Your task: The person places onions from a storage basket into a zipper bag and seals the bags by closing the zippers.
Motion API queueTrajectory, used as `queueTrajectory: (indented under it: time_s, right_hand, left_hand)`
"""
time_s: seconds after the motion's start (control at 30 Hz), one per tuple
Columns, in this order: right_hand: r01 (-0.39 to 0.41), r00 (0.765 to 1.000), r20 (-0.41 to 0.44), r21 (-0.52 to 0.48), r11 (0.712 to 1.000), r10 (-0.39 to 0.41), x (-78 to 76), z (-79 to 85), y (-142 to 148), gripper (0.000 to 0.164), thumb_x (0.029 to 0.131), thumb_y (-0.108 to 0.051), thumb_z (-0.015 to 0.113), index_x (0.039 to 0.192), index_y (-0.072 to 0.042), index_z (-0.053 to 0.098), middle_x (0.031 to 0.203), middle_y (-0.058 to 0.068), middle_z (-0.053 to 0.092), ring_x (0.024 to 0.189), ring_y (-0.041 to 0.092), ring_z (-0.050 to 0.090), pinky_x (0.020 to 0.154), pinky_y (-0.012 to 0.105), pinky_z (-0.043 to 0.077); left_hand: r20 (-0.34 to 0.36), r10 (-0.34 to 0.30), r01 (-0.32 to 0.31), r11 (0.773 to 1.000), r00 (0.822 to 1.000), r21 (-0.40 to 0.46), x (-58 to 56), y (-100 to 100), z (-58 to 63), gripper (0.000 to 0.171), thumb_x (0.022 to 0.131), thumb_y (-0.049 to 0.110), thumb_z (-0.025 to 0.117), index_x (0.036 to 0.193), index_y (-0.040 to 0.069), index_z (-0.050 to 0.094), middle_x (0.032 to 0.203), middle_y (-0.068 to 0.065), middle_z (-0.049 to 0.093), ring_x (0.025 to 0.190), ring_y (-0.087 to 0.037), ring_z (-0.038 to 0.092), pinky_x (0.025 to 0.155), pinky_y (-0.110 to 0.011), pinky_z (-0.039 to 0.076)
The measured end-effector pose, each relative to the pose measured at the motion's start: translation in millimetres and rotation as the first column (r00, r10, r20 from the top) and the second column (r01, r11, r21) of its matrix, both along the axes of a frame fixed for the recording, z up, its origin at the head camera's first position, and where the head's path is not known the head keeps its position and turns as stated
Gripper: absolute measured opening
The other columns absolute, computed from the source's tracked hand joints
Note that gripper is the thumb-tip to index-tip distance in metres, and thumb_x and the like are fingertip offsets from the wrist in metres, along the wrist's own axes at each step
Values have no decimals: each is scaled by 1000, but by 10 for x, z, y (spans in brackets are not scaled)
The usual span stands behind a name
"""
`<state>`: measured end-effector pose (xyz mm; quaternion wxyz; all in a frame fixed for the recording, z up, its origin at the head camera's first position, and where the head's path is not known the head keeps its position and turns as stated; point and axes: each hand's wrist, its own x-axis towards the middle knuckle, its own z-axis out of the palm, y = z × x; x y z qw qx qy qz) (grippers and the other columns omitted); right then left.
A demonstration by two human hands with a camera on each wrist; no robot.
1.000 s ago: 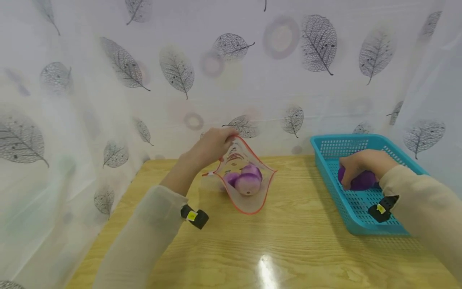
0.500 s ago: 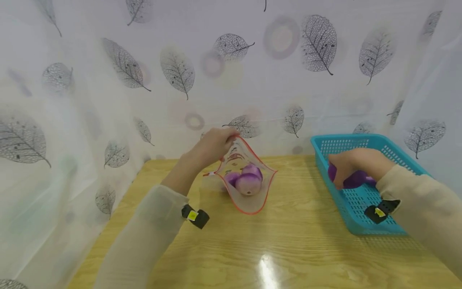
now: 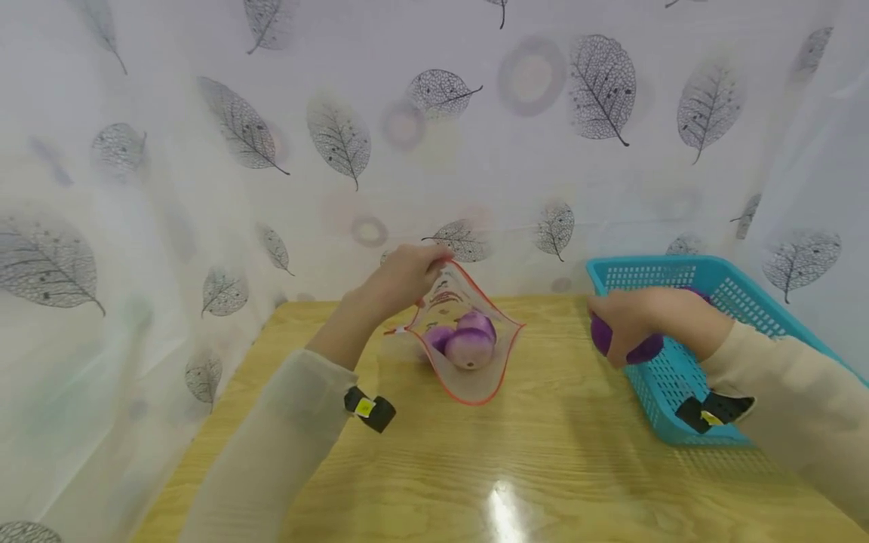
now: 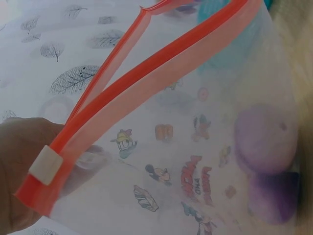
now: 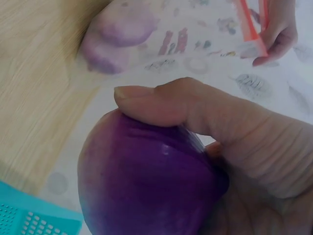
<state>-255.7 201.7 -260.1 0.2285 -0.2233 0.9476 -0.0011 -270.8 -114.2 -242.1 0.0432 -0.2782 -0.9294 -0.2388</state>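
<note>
with the right grip (image 3: 631, 320) round a purple vegetable (image 5: 151, 176), the left grip (image 3: 406, 276), pinching the gaping bag (image 4: 171, 142) below it, needs steadiness.

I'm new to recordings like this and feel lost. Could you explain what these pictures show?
There's no machine here: a person works with two bare hands. The wide view looks forward and down from a camera worn on the head; the two close views come from a black camera on each wrist. On the wooden table are an open, see-through bag with red edging and a blue basket. Inside the bag are what look like purple vegetables. The left hand holds the bag by its upper edge, and the right hand holds another purple vegetable near the basket.
</note>
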Motion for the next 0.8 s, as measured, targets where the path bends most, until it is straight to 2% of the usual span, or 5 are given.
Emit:
queueTrajectory:
  time_s: [0.4,0.63,0.8]
  right_hand:
    - [-75,996,-55,-27,997,73,233,104,-267,61,63,-19,81,112,-7,47,105,16,50,83,27,57,60,35,54]
    - [-171,977,-139,-34,985,164,331,155,-378,60,65,-24,81,112,-9,48,100,12,51,87,28,55,63,39,53]
    - [-173,971,-173,-33,984,165,477,153,-458,60,66,-23,81,115,-12,49,102,8,49,92,30,50,61,35,51]
  left_hand:
    - [1,7,-7,1000,1000,-22,3,39,3,31,100,9,45,129,6,57,122,-15,62,49,-19,61,56,-23,51]
    - [8,16,-15,999,1000,-28,-18,56,12,33,100,9,44,131,6,55,125,-15,61,49,-17,61,57,-24,51]
    - [17,9,-8,1000,1000,-26,-25,70,4,33,100,9,45,131,5,55,124,-16,61,49,-18,61,57,-24,51]
